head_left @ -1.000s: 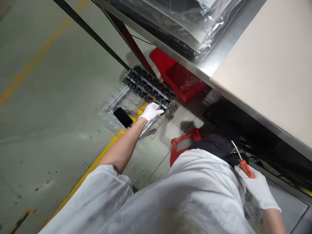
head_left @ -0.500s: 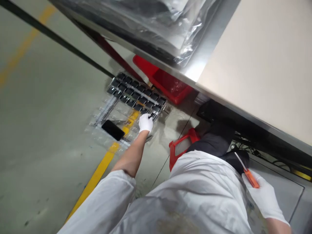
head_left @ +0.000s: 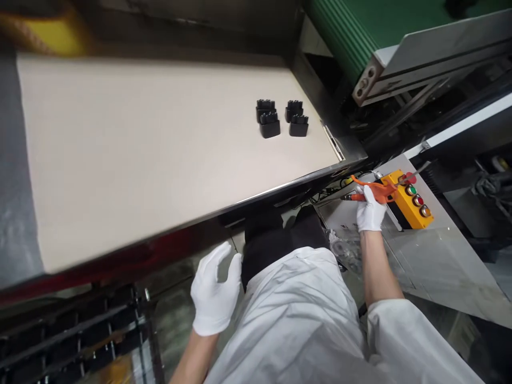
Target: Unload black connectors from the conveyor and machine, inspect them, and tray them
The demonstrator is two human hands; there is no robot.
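Observation:
My left hand [head_left: 215, 292], in a white glove, hangs open below the front edge of the beige table [head_left: 132, 154], fingers apart and holding nothing. My right hand [head_left: 368, 212], also gloved, is closed round an orange-handled tool [head_left: 370, 191] beside a yellow button box [head_left: 410, 200]. Several small black parts [head_left: 282, 117] sit in a group on the far right of the table top. My white coat [head_left: 304, 320] fills the lower middle of the view.
A clear tray of black parts [head_left: 72, 330] lies on the floor at lower left, blurred. A green conveyor belt [head_left: 360, 26] and grey machine frame stand at upper right. A grey metal panel [head_left: 440, 266] slopes beside the button box.
My view swung up from the floor tray to the table. My left hand left the tray and rose, open. My right hand moved forward with the orange tool to the button box.

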